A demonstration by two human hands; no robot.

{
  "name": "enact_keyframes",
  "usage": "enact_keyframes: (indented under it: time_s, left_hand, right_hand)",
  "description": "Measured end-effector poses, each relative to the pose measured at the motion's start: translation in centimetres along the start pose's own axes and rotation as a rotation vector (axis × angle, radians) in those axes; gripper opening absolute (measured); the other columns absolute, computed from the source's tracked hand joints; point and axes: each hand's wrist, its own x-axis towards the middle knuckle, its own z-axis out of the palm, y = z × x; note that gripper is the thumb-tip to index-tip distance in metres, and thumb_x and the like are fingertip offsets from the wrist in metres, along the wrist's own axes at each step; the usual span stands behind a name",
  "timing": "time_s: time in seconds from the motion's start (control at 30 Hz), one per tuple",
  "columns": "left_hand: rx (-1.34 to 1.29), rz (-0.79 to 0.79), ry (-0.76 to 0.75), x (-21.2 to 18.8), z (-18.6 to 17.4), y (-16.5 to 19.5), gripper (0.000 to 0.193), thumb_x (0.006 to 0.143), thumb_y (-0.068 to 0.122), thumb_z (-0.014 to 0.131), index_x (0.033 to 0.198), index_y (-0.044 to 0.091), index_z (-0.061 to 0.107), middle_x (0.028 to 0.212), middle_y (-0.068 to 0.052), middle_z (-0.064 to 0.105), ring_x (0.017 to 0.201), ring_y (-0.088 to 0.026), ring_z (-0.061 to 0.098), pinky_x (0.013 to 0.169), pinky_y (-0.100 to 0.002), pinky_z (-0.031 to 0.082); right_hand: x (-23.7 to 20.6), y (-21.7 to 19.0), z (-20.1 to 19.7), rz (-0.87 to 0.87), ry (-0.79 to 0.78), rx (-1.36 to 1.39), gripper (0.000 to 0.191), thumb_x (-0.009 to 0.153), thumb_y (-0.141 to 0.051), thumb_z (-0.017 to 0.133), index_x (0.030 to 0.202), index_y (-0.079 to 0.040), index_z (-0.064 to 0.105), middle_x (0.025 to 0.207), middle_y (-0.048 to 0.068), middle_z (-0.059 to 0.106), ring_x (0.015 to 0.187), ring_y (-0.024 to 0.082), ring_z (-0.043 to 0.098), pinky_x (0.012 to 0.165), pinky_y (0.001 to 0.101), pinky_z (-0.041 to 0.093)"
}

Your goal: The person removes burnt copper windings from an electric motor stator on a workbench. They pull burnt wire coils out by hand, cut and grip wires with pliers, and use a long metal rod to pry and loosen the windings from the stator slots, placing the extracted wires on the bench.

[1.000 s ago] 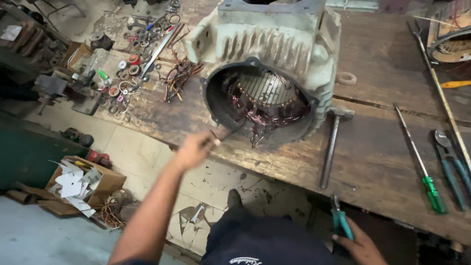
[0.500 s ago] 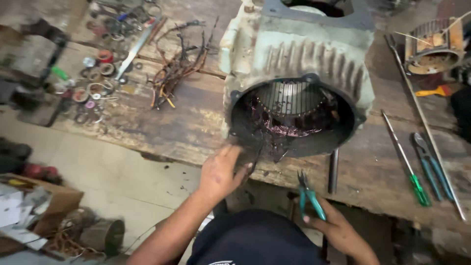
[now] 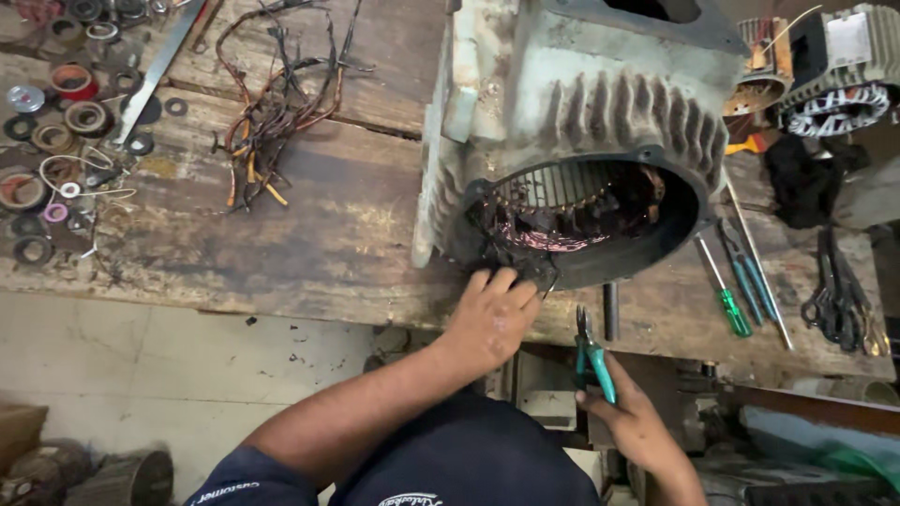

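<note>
A large grey finned motor housing (image 3: 581, 94) lies on its side on the wooden bench (image 3: 309, 244), open end toward me. Copper and dark winding wires (image 3: 562, 220) show inside it. My left hand (image 3: 492, 314) is at the lower left of the open rim, fingers curled on the dark winding wires there. Below the bench edge my right hand (image 3: 633, 422) grips teal-handled pliers (image 3: 592, 356), jaws pointing up toward the rim.
A tangle of loose wires (image 3: 272, 112) and several rings and tape rolls (image 3: 56, 122) lie on the left. A green screwdriver (image 3: 724, 292), blue-handled pliers (image 3: 750, 272) and dark cutters (image 3: 839, 290) lie right of the housing. A smaller stator (image 3: 834, 66) sits at the back right.
My left hand has gone from pulling a wire left of the opening to the lower rim. My right hand has lifted the pliers closer. The view has moved in.
</note>
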Motion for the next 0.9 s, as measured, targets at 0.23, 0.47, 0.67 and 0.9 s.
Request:
enact_keyframes:
  time_s: [0.23, 0.47, 0.67, 0.9]
  left_hand:
    - [-0.069, 0.11, 0.184, -0.4, -1.1, -0.8, 0.02, 0.083, 0.015, 0.058, 0.099, 0.006, 0.067, 0.101, -0.01, 0.059, 0.109, -0.033, 0.058, 0.099, -0.049, 0.043]
    - [0.102, -0.067, -0.025, 2.3, -2.8, 2.6, 0.017, 0.073, 0.015, 0.066, 0.088, 0.008, 0.067, 0.096, -0.01, 0.061, 0.101, -0.031, 0.059, 0.092, -0.051, 0.043]
    - [0.108, -0.45, 0.062, 5.4, -2.5, 6.5, 0.038, 0.062, 0.026, 0.077, 0.093, 0.004, 0.072, 0.1, -0.015, 0.066, 0.097, -0.038, 0.058, 0.076, -0.055, 0.042]
    - [0.005, -0.62, 0.163, 7.0, -1.4, 5.3, 0.012, 0.082, 0.022, 0.07, 0.084, 0.011, 0.075, 0.085, -0.011, 0.075, 0.083, -0.037, 0.069, 0.074, -0.052, 0.052]
  right_hand:
    - [1.6, 1.2, -2.8, -0.036, -0.073, -0.125, 0.08, 0.083, -0.019, 0.076, 0.151, 0.0, 0.038, 0.144, 0.017, 0.057, 0.136, 0.022, 0.052, 0.11, 0.0324, 0.037]
    - [5.1, 0.3, -5.4, -0.018, -0.377, 0.03, 0.075, 0.085, -0.02, 0.074, 0.15, -0.008, 0.039, 0.133, 0.012, 0.064, 0.125, 0.021, 0.058, 0.106, 0.0334, 0.041]
    - [7.7, 1.9, -6.9, -0.21, -0.451, 0.064, 0.065, 0.086, -0.019, 0.072, 0.146, -0.006, 0.05, 0.123, 0.013, 0.07, 0.115, 0.022, 0.062, 0.102, 0.033, 0.048]
    - [8.6, -0.1, -6.0, -0.129, -0.497, 0.282, 0.071, 0.082, -0.01, 0.069, 0.149, -0.004, 0.046, 0.128, 0.017, 0.068, 0.118, 0.027, 0.063, 0.099, 0.0389, 0.05]
